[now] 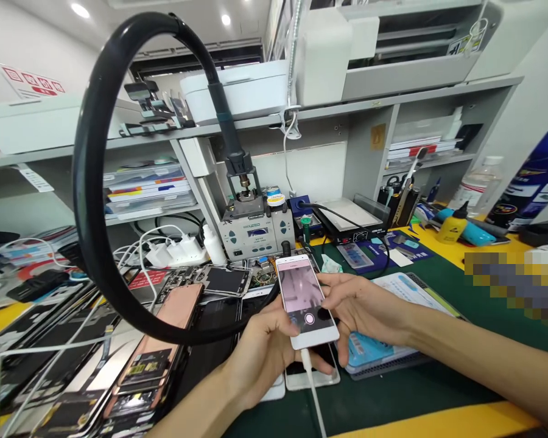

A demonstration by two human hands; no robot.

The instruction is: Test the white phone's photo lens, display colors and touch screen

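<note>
A white smartphone (307, 337) is held upright and a little tilted above the green mat. Its lit screen shows a camera view with a round shutter button. My left hand (260, 353) grips the lower left side of it, with the thumb near the shutter button. On the other side, my right hand (365, 304) is closed round the phone's right edge, thumb at the screen. A white cable (311, 383) runs from its bottom end toward me. Beneath my hands lies another white phone (313, 380), partly hidden.
A thick black hose (84, 164) arcs across the left from a grey hot air station (258, 234). Disassembled phones (164, 328) and parts crowd the left. A notebook (393, 359) lies under my right forearm. Bottles (481, 182) stand at the right, below a grey shelf (369, 106).
</note>
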